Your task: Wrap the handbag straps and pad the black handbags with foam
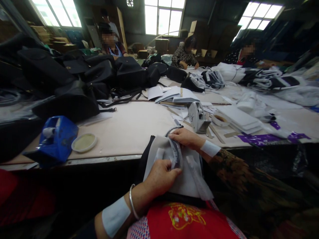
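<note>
A black bag (pixel 145 156) leans against the table edge in front of me, largely covered by a sheet of white wrapping (pixel 184 186). Over it curves a dark strap (pixel 175 153) in clear plastic, probably the bag's handle. My left hand (pixel 160 177) is closed, thumb against fingers, on the lower part of this strap. Higher up, near the table edge, my right hand (pixel 185 137) pinches the strap's upper end. A loose white wrapping strip (pixel 196 176) hangs down on the right of the bag. The fingertips of both hands are partly hidden.
A blue tape dispenser (pixel 58 139) and a round shallow lid (pixel 84 142) stand at left. Beyond my right hand are a grey tape dispenser (pixel 198 118), a tape roll (pixel 220 119) and paper stacks (pixel 179 94). Black bags (pixel 72 96) pile up at left. Several people work across the table.
</note>
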Demonstrator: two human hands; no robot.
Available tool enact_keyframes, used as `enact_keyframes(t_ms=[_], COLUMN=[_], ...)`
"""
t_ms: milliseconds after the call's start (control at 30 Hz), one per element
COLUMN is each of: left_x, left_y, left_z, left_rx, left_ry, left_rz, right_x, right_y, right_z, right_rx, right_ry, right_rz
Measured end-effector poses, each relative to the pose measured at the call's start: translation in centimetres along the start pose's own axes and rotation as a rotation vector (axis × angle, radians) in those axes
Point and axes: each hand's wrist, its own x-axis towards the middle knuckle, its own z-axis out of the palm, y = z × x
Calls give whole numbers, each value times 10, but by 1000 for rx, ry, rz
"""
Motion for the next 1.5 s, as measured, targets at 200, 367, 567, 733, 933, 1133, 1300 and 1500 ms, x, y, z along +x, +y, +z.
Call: enact_keyframes(t_ms=[200, 367, 567, 733, 933, 1133, 1300, 1500], left_x=[-4, -6, -7, -2, -3, -4, 0, -5], left_y=[15, 24, 25, 22, 13, 6, 12, 12], left_z=[-15, -44, -51, -43, -25, -15, -18, -38], left_rx=[-248, -485, -427, -272, 60, 478, 501, 465], left_ry=[-45, -20, 61, 89, 221, 322, 236, 163], left_rz=[-67, -68, -30, 69, 237, 343, 326, 442], right_x=[6, 2, -34, -67, -64, -61, -64, -65], right_y=[4, 5, -8, -20, -21, -24, -23, -20], right_z=[6, 2, -11, 9, 32, 37, 46, 50], right_rx=[-40, -68, -209, 177, 724, 677, 653, 861], right_ry=[37, 154, 348, -74, -210, -118, 28, 114], right_rz=[-17, 6, -176, -109, 228, 264, 141, 121])
